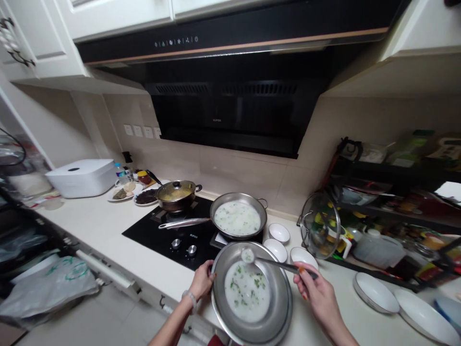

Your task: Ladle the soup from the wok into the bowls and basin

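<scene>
A wide stainless steel basin (279,315) of white soup with chopped greens (248,293) is at the counter's front edge, near the stove. My left hand (203,280) is closed on its left rim, a bracelet on the wrist. With my right hand (317,290) I grip the dark handle of a ladle (248,255). The ladle's bowl, with some white soup in it, is over the far side of the basin. Just beyond, a steel frying pan (183,222) with the same kind of white soup sits on the right burner.
Several small white bowls (279,232) stand right of the pan. A lidded pan (176,192) is on the left burner of the black cooktop (144,234). A glass lid (320,226) leans by the seasoning rack (382,211). White dishes (376,292) lie at right. The range hood (234,115) hangs above.
</scene>
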A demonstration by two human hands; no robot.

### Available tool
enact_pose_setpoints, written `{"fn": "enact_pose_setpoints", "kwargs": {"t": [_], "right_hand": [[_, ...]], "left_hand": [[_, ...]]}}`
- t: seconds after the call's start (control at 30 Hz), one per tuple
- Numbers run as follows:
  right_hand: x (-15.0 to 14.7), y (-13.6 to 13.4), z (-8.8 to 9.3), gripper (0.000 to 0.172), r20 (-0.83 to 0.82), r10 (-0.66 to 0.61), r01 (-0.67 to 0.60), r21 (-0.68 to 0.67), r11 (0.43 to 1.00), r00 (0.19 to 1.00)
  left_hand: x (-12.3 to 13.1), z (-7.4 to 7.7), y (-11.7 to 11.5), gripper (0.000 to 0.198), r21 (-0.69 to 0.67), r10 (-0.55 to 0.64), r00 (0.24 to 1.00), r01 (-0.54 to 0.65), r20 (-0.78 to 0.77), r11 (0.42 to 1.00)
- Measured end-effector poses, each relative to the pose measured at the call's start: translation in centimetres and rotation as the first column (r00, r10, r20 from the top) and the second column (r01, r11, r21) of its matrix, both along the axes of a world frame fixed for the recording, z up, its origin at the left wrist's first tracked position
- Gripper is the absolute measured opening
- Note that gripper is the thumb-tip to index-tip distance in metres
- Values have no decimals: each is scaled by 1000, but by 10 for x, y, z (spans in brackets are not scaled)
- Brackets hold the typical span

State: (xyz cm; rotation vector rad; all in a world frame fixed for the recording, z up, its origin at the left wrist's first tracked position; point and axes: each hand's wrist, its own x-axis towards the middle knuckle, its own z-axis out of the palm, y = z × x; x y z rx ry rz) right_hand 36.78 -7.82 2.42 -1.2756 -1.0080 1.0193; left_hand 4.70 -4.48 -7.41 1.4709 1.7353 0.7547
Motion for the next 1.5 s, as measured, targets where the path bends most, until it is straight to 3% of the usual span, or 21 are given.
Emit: {"fn": "enact_pose_setpoints", "kwargs": {"t": [0.2,0.37,0.5,0.7,0.83,1.0,1.13,1.23,1.5], "right_hand": [[6,-27,-28,35,299,172,-214,113,970,939],[5,-40,-26,25,495,216,-360,215,908,842],[4,-38,-19,26,433,204,-312,194,930,878],[2,-25,-22,45,62,1,-3,28,1000,998],[2,-19,-14,46,-151,-105,101,-34,994,983],[1,-5,14,42,-259,-118,124,8,992,959],[-7,16,32,44,-262,-85,113,94,989,961],[-18,34,36,45,-163,-52,79,163,983,985],[-42,74,10,40,119,52,-79,232,970,991]], "left_hand": [[-1,-3,0,37,28,-7,1000,8,-19,1000],[-1,-4,-2,37,22,-5,1000,5,-15,1000],[1,-4,-3,35,8,7,1000,-7,18,1000],[3,-2,-7,35,-19,29,999,-28,43,999],[3,-3,-9,34,-17,35,998,-35,58,999],[4,-2,-10,33,-36,44,995,-41,87,999],[5,1,-11,32,-51,47,995,-42,92,998],[5,1,-11,30,-44,52,995,-48,85,998],[5,1,-11,32,-88,67,990,-57,122,995]]}}
